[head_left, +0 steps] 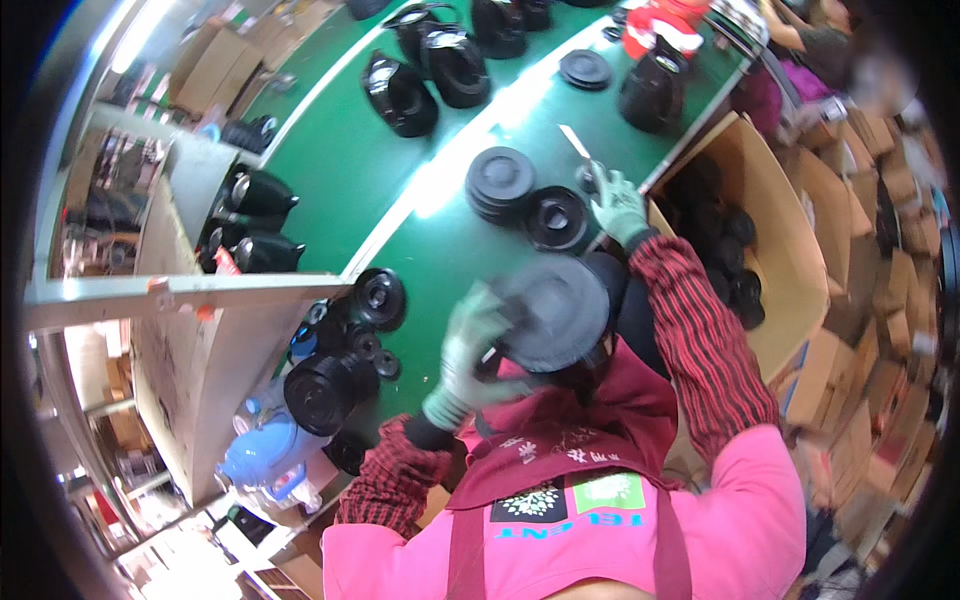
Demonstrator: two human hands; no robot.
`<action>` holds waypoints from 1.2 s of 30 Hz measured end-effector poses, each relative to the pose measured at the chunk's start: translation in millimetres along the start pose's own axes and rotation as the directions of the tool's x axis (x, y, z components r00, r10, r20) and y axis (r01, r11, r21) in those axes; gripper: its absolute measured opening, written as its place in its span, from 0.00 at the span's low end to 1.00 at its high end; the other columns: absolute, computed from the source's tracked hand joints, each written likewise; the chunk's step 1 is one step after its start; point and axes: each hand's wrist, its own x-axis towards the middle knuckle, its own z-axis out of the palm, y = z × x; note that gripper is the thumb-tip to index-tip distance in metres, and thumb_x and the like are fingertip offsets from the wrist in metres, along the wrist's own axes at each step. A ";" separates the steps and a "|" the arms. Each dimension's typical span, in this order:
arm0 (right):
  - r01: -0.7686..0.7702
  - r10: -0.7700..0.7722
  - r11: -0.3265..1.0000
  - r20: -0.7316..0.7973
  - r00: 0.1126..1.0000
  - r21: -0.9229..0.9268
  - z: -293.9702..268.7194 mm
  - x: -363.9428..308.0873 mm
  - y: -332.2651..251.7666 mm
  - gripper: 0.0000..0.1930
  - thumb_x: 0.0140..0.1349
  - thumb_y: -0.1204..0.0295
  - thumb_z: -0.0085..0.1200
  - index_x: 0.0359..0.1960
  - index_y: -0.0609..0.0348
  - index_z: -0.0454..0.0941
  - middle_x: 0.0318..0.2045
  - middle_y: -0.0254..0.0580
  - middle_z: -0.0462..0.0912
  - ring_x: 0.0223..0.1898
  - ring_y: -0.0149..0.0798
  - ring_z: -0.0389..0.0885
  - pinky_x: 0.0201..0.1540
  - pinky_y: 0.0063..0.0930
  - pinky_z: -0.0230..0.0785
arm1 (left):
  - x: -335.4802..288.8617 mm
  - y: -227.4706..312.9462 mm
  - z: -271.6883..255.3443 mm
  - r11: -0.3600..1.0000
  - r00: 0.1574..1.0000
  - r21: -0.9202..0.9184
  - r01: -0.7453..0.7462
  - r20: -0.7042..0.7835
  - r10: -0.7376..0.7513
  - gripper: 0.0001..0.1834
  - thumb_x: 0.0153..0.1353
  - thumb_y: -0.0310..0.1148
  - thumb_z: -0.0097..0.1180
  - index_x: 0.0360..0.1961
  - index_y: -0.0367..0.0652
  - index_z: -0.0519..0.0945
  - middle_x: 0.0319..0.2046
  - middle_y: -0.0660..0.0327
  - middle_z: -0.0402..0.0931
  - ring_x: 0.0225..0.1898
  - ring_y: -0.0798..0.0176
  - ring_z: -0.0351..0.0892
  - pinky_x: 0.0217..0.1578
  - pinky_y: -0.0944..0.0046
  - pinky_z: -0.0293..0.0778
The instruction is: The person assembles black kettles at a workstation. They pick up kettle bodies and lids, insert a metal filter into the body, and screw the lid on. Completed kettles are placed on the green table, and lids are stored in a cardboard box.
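Observation:
In front of my body is a dark appliance part with a round black base [558, 312], its base turned up and its outline a little blurred. My gloved left hand [468, 350] grips its left side; the glove hides where the fingers close. Out at the table's right edge, my gloved right hand [618, 203] has its fingertips at a thin tool [575, 142] with a pale, narrow end and a dark part near the fingers. Just left of that hand, a black ring-shaped base [556, 218] lies beside a stack of black discs [500, 178].
Glossy black kettle bodies [455, 65] stand at the far side of the green table [360, 130]. A cardboard box [790, 270] of black parts adjoins its right edge. More black round parts [322, 393] and a blue jug [265, 452] are at left. Another person [820, 45] is at far right.

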 end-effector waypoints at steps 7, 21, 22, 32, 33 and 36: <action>0.318 -0.565 0.446 -0.013 0.825 0.837 -96.8 -28.3 -179.2 0.36 0.61 0.59 0.68 0.66 0.65 0.68 0.62 0.54 0.71 0.65 0.44 0.71 0.63 0.40 0.66 | 25.6 -135.2 -83.3 0.224 0.543 -0.891 0.395 0.029 -0.840 0.31 0.72 0.57 0.50 0.61 0.43 0.72 0.53 0.58 0.77 0.55 0.56 0.79 0.51 0.55 0.82; -0.024 -0.187 0.586 0.165 0.968 0.810 59.2 149.9 -305.7 0.28 0.62 0.57 0.64 0.57 0.64 0.75 0.62 0.62 0.71 0.61 0.59 0.74 0.61 0.45 0.68 | 102.5 -335.5 -83.7 -0.077 0.571 -0.996 -0.054 0.032 -0.820 0.28 0.66 0.56 0.61 0.60 0.51 0.75 0.54 0.59 0.77 0.59 0.52 0.75 0.64 0.42 0.71; 0.066 -0.171 0.664 0.066 0.983 0.745 72.9 172.8 -295.1 0.29 0.63 0.56 0.63 0.59 0.63 0.73 0.62 0.61 0.72 0.60 0.59 0.74 0.62 0.44 0.67 | 126.3 -341.7 -84.1 -0.195 0.536 -0.980 -0.045 0.140 -0.833 0.30 0.66 0.56 0.61 0.61 0.51 0.74 0.56 0.58 0.76 0.59 0.51 0.75 0.64 0.42 0.72; 0.188 -0.320 0.532 -0.010 0.947 0.826 -44.2 78.0 -205.9 0.22 0.65 0.73 0.61 0.60 0.60 0.74 0.62 0.53 0.71 0.61 0.49 0.73 0.63 0.37 0.68 | 155.1 -369.3 -268.9 -0.190 0.470 0.480 0.857 -0.877 -0.096 0.49 0.52 0.58 0.63 0.69 0.38 0.64 0.71 0.43 0.58 0.73 0.39 0.54 0.66 0.28 0.56; 0.228 -0.300 0.582 -0.054 0.952 0.781 -65.3 55.5 -190.5 0.19 0.65 0.75 0.59 0.58 0.59 0.76 0.62 0.51 0.72 0.60 0.49 0.75 0.61 0.37 0.70 | 166.1 -355.5 -286.3 -0.213 0.382 0.463 0.860 -0.862 -0.333 0.48 0.53 0.55 0.62 0.70 0.38 0.64 0.70 0.45 0.62 0.72 0.43 0.61 0.64 0.30 0.60; 0.034 -0.182 0.548 0.079 0.980 0.836 -75.2 -4.3 -175.6 0.16 0.63 0.80 0.58 0.54 0.62 0.78 0.59 0.50 0.73 0.59 0.44 0.77 0.60 0.33 0.71 | 95.7 -385.4 -342.0 -0.285 0.249 0.371 0.884 -0.889 -0.385 0.30 0.61 0.42 0.61 0.66 0.51 0.73 0.65 0.57 0.71 0.63 0.47 0.73 0.54 0.29 0.68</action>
